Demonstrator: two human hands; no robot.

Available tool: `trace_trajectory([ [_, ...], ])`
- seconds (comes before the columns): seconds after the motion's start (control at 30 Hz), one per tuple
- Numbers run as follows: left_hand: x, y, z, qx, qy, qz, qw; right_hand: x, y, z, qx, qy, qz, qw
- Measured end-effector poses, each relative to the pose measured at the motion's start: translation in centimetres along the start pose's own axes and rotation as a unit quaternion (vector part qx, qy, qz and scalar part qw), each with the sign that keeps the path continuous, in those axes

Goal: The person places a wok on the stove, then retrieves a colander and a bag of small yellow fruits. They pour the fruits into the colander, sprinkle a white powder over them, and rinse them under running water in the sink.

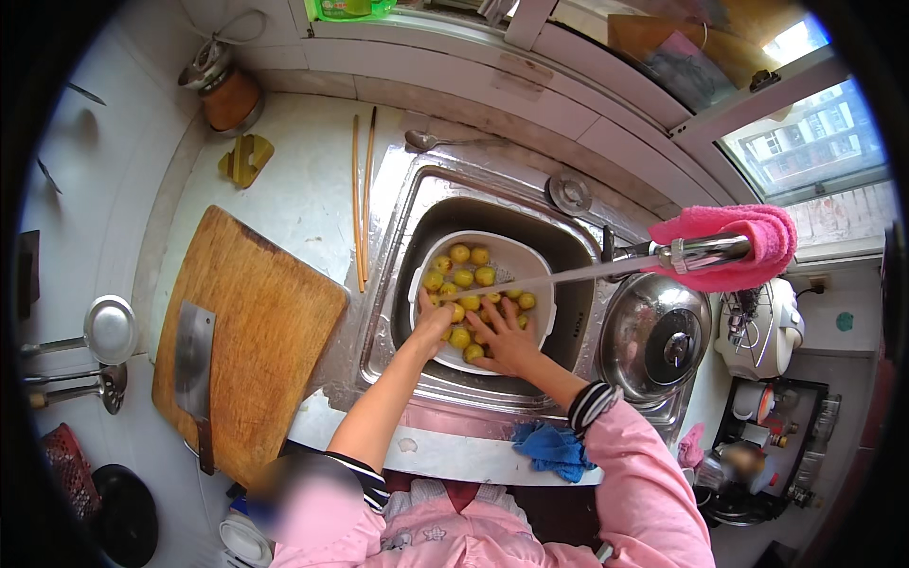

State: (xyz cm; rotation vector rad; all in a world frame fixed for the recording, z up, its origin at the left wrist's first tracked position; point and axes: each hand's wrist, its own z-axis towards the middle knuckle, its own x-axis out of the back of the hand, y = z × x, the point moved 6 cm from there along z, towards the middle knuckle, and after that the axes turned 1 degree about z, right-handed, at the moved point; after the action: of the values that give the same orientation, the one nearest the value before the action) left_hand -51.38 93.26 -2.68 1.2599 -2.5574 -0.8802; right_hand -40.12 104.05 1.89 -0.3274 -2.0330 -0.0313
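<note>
A white plastic basin (543,273) sits inside the stainless-steel sink (579,312), holding several small round yellow-green fruits (463,277). Water runs from the chrome faucet (685,254) in a slanting stream into the basin. My left hand (433,323) reaches in at the basin's left side, thumb and fingers among the fruits; whether it grips one is unclear. On the right, my right hand (510,342) rests over the fruits with its fingers spread, partly covering them.
Left of the sink, a cleaver (194,362) lies on a wooden cutting board (263,319). Two chopsticks (361,206) and a metal spoon (426,140) lie nearby. A domed pot lid (655,337) is right of the sink; a blue cloth (554,451) lies at the front edge. A pink towel (770,245) wraps the faucet.
</note>
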Motion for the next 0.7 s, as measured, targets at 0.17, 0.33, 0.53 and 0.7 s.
trace_trajectory([
  [0.17,-0.6,-0.3,0.0,-0.027,0.038,0.097,0.994,-0.9,2.3,1.7,-0.030,0.038,-0.004,0.999],
  [0.33,-0.4,0.0,0.1,-0.013,0.014,0.044,0.999,-0.8,-0.4,3.4,-0.052,0.083,0.043,0.994],
  [0.53,-1.1,0.4,-0.7,-0.010,-0.004,0.005,1.000,0.2,3.0,-0.3,-0.005,0.051,0.025,0.998],
  [0.7,-1.1,-0.4,-0.3,0.035,0.055,0.032,0.997,0.0,2.4,4.2,-0.108,0.078,0.072,0.988],
])
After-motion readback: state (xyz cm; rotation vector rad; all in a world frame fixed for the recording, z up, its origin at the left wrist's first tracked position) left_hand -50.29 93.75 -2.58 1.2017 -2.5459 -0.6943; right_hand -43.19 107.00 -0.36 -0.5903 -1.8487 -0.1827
